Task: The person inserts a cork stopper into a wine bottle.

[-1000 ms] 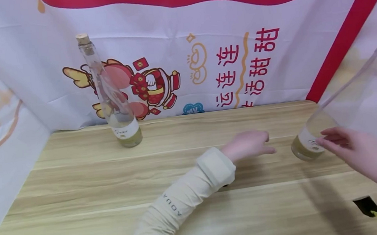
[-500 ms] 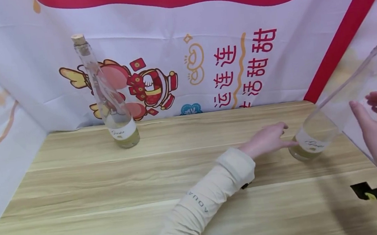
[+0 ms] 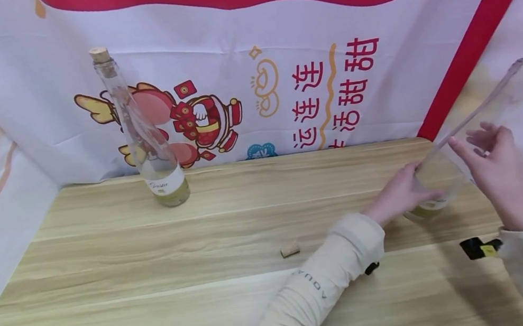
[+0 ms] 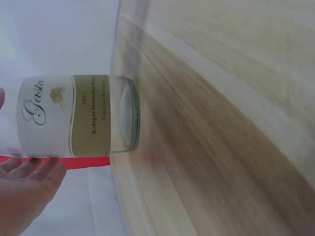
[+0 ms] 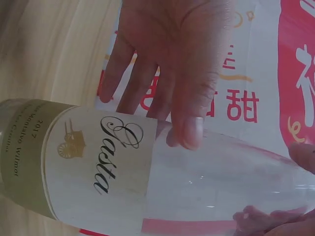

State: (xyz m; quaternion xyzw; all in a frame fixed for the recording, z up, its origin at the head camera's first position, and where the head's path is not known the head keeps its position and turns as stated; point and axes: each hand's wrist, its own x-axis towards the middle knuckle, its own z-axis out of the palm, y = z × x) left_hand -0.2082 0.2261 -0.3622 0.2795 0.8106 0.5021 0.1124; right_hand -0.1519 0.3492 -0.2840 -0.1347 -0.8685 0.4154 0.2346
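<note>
An uncorked clear glass wine bottle (image 3: 480, 103), labelled "Gasta", stands upright at the right of the table. My left hand (image 3: 401, 193) is at its lower body, thumb and extended fingers on either side of the label (image 5: 106, 162). In the left wrist view, the fingers (image 4: 37, 174) lie along the bottle's edge; whether they touch it cannot be told. Higher up, my right hand (image 3: 499, 170) is spread around the bottle's upper body, its fingers (image 5: 256, 219) seen through the glass. How firmly either hand touches the bottle is unclear.
A second wine bottle (image 3: 151, 142) with a cork (image 3: 99, 54) in its mouth stands at the back left. One loose cork (image 3: 290, 250) lies mid-table, left of my left sleeve. A printed cloth (image 3: 210, 35) hangs behind the wooden table (image 3: 111, 285).
My left hand has moved right to the bottle's lower body, uncovering the loose cork. The right hand has risen from the label to the upper body. The bottle still stands.
</note>
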